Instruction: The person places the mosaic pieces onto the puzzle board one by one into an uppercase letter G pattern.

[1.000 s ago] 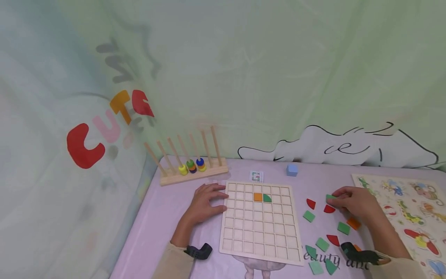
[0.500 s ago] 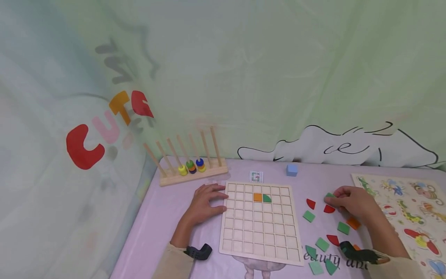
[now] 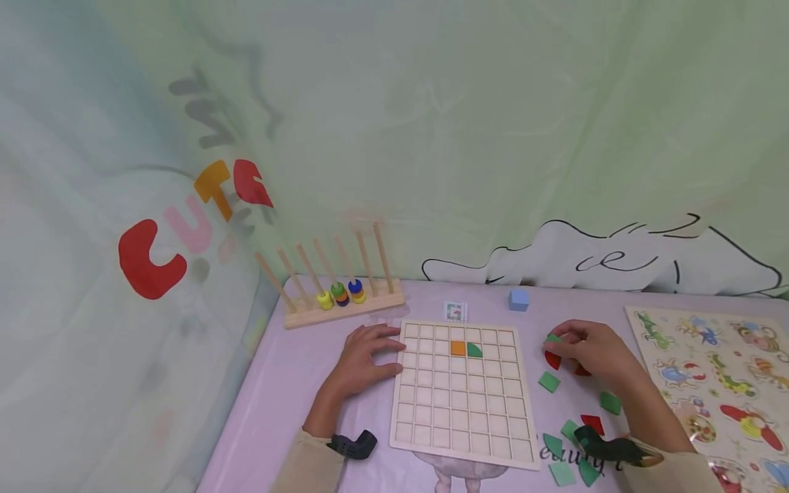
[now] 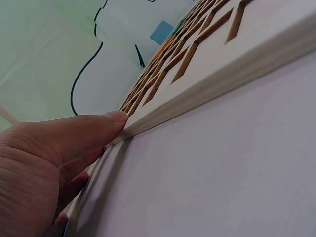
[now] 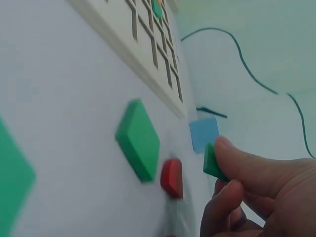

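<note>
Clearly, the right hand (image 3: 594, 349) has a green piece (image 5: 210, 162) pinched between thumb and curled fingers, one end poking out toward the grid board (image 3: 458, 399), though the fingers cover too much of it to be sure of its shape. Close beside that grip lies a red piece (image 3: 552, 360), with a green square (image 3: 548, 381) nearer the person, while across the board the left hand (image 3: 366, 356) rests, fingers loose, at its left edge. Beyond the board are a small card (image 3: 455, 312), a blue cube (image 3: 518, 300) and a bead rack (image 3: 343, 313).
</note>
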`<state>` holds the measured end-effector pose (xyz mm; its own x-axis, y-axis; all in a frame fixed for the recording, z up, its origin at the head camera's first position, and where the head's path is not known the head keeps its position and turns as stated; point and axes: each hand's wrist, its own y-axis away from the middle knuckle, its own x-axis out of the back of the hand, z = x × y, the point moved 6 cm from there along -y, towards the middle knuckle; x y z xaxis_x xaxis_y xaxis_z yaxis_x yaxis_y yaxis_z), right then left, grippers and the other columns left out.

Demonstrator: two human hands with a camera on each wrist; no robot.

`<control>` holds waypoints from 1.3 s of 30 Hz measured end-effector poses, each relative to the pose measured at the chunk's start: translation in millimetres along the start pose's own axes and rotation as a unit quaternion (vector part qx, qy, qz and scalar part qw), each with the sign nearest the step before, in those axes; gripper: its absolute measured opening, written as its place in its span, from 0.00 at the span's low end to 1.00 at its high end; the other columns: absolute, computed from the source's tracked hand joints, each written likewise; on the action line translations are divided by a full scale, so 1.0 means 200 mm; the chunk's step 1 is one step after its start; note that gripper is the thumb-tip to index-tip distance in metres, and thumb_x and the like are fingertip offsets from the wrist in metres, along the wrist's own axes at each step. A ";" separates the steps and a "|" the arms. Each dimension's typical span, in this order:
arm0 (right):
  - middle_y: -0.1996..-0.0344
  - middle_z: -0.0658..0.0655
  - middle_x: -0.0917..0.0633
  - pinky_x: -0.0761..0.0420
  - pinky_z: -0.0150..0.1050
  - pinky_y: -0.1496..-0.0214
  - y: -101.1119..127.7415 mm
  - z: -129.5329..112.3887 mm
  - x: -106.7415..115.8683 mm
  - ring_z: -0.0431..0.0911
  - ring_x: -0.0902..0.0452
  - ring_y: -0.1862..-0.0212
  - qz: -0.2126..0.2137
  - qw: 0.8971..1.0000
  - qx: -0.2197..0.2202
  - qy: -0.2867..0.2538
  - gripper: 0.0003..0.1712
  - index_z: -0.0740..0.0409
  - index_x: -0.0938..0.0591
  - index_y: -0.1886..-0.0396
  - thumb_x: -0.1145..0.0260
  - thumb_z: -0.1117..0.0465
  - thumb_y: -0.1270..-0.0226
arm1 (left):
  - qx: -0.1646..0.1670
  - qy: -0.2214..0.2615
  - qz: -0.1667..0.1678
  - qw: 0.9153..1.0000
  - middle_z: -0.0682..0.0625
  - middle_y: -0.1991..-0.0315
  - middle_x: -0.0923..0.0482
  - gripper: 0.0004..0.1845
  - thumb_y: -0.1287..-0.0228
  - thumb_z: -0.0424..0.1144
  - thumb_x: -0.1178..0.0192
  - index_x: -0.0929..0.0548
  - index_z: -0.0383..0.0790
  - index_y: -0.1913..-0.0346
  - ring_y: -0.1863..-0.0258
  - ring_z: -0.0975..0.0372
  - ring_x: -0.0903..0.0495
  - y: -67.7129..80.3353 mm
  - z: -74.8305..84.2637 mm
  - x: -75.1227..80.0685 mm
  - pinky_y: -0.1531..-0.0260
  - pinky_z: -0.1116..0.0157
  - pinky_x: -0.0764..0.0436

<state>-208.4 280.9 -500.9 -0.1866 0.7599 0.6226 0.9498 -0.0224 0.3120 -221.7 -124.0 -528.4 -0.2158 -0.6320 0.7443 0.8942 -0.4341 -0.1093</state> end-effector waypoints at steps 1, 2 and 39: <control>0.72 0.56 0.19 0.28 0.39 0.72 0.00 -0.02 -0.02 0.49 0.26 0.71 -0.004 1.000 0.008 -0.005 0.26 0.62 0.20 0.46 0.28 0.48 0.34 | 0.001 0.000 0.000 1.000 0.55 0.32 0.23 0.18 0.40 0.48 0.27 0.11 0.51 0.47 0.24 0.54 0.34 0.00 0.00 0.00 0.22 0.43 0.50; 0.73 0.56 0.19 0.28 0.39 0.72 0.00 -0.04 -0.04 0.49 0.27 0.71 -0.009 1.000 0.015 -0.011 0.24 0.62 0.19 0.47 0.28 0.49 0.33 | 0.001 0.000 0.000 1.000 0.55 0.32 0.23 0.18 0.40 0.48 0.27 0.11 0.51 0.47 0.24 0.54 0.34 0.00 0.00 0.00 0.22 0.43 0.50; 0.74 0.51 0.16 0.23 0.36 0.67 -0.14 -0.47 -0.62 0.45 0.23 0.74 -0.042 0.984 0.068 -0.161 0.14 0.58 0.12 0.53 0.27 0.56 0.34 | 0.000 -0.004 0.001 1.000 0.55 0.32 0.23 0.17 0.40 0.48 0.27 0.11 0.51 0.48 0.25 0.55 0.34 0.00 0.01 0.00 0.22 0.43 0.50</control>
<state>-235.6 126.8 -518.9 -0.1981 0.9221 0.3325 0.9632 0.1203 0.2404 -221.2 -123.6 -527.5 -0.2117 -0.6280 0.7489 0.8946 -0.4331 -0.1103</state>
